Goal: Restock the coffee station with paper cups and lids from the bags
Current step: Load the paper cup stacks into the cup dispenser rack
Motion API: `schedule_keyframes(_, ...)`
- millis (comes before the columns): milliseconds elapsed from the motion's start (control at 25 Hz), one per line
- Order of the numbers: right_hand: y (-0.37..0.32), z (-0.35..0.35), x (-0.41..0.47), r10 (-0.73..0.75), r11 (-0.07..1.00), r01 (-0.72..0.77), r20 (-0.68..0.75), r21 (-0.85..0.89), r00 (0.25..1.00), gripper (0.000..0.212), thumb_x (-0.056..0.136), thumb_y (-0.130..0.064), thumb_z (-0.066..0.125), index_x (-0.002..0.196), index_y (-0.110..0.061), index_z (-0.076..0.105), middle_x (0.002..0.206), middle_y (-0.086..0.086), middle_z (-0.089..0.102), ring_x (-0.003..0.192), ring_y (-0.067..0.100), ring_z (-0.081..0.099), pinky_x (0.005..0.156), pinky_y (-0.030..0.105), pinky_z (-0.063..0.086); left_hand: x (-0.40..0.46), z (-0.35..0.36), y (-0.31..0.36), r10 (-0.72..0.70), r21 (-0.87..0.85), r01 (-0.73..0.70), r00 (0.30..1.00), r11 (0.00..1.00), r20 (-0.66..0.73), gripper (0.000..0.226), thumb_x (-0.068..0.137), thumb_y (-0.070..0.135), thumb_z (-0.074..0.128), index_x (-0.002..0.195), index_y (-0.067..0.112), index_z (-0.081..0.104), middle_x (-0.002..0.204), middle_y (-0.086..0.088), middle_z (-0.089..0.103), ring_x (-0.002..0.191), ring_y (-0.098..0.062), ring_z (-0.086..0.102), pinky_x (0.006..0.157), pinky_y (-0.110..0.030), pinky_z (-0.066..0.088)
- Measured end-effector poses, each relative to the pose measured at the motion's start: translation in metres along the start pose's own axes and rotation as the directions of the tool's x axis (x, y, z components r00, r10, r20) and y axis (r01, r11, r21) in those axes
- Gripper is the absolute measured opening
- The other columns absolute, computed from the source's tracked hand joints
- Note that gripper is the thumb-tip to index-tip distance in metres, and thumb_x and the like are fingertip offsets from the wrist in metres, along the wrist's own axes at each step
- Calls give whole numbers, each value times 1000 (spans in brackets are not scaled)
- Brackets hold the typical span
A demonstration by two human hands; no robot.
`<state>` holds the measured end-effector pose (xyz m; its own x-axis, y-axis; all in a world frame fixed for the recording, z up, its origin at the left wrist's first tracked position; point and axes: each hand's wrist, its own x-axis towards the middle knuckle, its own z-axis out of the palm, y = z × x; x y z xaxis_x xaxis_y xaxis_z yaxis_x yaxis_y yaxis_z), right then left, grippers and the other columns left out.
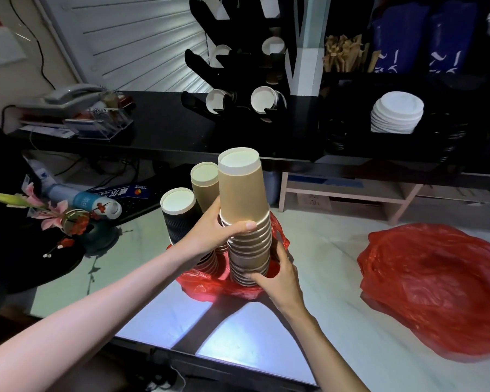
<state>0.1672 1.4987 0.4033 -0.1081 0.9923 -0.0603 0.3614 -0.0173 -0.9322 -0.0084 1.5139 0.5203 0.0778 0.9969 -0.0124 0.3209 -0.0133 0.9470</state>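
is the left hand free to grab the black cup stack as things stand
Probably not right away: the left hand grips the tall brown cup stack together with the right hand. The black cup stack stands unblocked right beside it.

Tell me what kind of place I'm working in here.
Probably a self-serve coffee corner at an office or reception desk: a black wall rack of cup dispenser tubes, a stack of white paper lids in a black organiser, and a grey desk telephone on the counter.

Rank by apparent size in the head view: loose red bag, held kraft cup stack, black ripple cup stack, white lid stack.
1. Loose red bag
2. Held kraft cup stack
3. Black ripple cup stack and white lid stack: alike; lids lie farther back, so unranked.
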Motion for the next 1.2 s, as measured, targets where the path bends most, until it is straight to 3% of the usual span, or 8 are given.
schedule_keyframes(80, 1, 1, -1, 19, 1000, -19, -9, -11, 1000, 100, 73, -36, 87, 154, -32, 28, 153, -1, 41, 141, 21, 39, 109, 39, 39, -1, -1, 7, 14, -5, -14, 1000, 1000, 20, 59, 80, 30, 80, 125, 45, 45, 114, 33, 61, 103, 22, 56, 79, -1, 43)
schedule_keyframes(160, 1, 2, -4, 11, 1000, -11, -2, -11, 1000, 100, 72, -40, 86, 153, -37, 27, 153, -3, 41, 141, 21, 40, 110, 44, 42, -4, -5, 13, 30, -16, -30, 1000, 999, 7, 65, 74, 44, 84, 126, 47, 46, 116, 33, 63, 109, 18, 56, 83, -4, 44)
schedule_keyframes(280, 0, -1, -9, -13, 999, 14, 31, -35, 999, 95, 72, -49, 82, 150, -43, 27, 152, -9, 43, 139, 17, 42, 109, 43, 44, -9, -17, 24, 66, -56, -67, 998, 996, -18, 67, 65, 52, 80, 124, 47, 49, 119, 33, 63, 115, 11, 57, 87, -7, 47)
schedule_keyframes(480, -16, -21, -5, -130, 990, 131, 35, -42, 991, 81, 71, -53, 80, 140, -52, 37, 145, -27, 44, 134, 3, 44, 109, 31, 44, -8, -27, 46, 126, -65, -126, 992, 990, -17, 63, 72, 39, 86, 123, 42, 49, 114, 35, 64, 111, 12, 59, 85, -7, 47)
schedule_keyframes(600, -30, -35, 3, -192, 979, 192, 7, -67, 981, 69, 74, -49, 79, 135, -40, 49, 136, -19, 54, 125, 2, 51, 107, 33, 49, -4, -33, 52, 129, -81, -132, 991, 988, -43, 72, 61, 51, 83, 125, 41, 50, 117, 28, 66, 112, 7, 60, 92, -17, 48)
schedule_keyframes(720, -61, -51, 15, -280, 956, 279, 0, -95, 960, 52, 79, -38, 82, 124, -38, 56, 124, -19, 61, 116, -5, 55, 98, 15, 47, 7, -45, 64, 163, -83, -166, 986, 983, -42, 82, 62, 54, 83, 135, 37, 49, 127, 20, 64, 122, -2, 57, 105, -33, 45)
schedule_keyframes(800, -87, -63, 22, -349, 933, 346, -12, -98, 937, 45, 80, -32, 82, 115, -43, 56, 116, -25, 62, 113, -8, 55, 91, 5, 41, 16, -50, 73, 190, -86, -194, 980, 977, -56, 86, 61, 53, 83, 137, 35, 48, 126, 21, 64, 122, -1, 57, 107, -34, 45)
schedule_keyframes(1200, -172, -104, 80, -620, 783, 617, -14, -78, 785, 34, 88, -23, 76, 117, -29, 60, 118, -15, 65, 121, 10, 58, 101, 28, 46, 71, -72, 117, 310, -134, -335, 934, 933, -178, 88, 58, 46, 86, 137, 30, 49, 125, 11, 67, 119, -11, 62, 107, -46, 48)
